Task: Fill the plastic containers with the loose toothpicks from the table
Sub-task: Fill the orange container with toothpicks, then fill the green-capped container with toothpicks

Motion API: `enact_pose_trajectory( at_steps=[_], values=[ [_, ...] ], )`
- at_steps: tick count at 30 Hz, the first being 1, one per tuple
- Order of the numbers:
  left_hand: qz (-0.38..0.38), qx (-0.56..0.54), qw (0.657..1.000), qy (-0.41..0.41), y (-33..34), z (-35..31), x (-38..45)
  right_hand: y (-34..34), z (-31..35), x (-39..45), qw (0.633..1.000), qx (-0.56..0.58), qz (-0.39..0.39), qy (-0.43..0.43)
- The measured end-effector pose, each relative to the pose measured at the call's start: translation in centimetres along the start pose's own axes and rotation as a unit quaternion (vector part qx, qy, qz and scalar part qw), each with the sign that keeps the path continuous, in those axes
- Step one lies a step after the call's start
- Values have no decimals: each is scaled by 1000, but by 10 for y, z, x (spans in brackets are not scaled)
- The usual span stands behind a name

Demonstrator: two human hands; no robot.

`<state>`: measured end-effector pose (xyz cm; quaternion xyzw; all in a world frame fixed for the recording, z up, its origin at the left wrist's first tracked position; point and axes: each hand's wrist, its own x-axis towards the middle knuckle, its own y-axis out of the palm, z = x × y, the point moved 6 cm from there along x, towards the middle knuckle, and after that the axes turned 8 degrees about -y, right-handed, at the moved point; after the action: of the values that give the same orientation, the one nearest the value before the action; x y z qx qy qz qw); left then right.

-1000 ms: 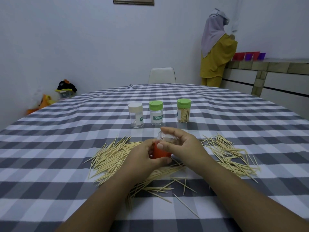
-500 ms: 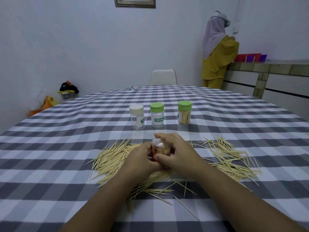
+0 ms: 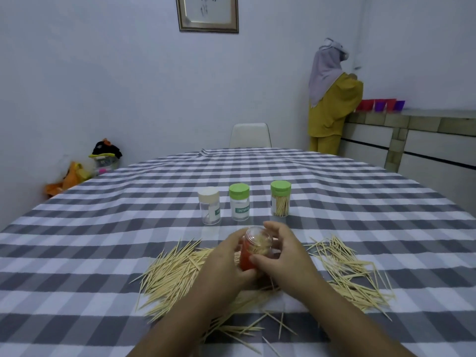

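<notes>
Behind both hands (image 3: 257, 261), three lidded containers (image 3: 239, 202), toothpicks (image 3: 350, 271) either side

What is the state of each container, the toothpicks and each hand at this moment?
White-lid container: upright, capped, looks empty.
Middle green-lid container: upright, capped.
Right green-lid container: upright, capped, holds toothpicks.
Red-lid container: held tilted, toothpicks inside.
Loose toothpicks: scattered on the tablecloth.
Left hand: grips the red-lid container.
Right hand: grips it too.

Pale walls (image 3: 103, 73), 1 framed picture (image 3: 207, 12), perhaps a white chair (image 3: 249, 135).
</notes>
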<state>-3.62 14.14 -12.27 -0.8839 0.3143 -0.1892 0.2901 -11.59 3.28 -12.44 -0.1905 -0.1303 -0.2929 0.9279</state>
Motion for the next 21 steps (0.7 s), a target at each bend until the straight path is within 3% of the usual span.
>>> enact_pose_trajectory(
  at_steps=[9, 16, 21],
  values=[
    [-151, 51, 987, -11, -24, -27, 83, -20, 5, 75, 983, -76, -167, 13],
    [-128, 126, 983, -38, -15, -24, 138, -12, -13, 96, 964, -165, -209, 14],
    [-133, 134, 980, -55, -8, -13, 146, -7, -23, 104, 972, -157, -173, -19]
  ],
)
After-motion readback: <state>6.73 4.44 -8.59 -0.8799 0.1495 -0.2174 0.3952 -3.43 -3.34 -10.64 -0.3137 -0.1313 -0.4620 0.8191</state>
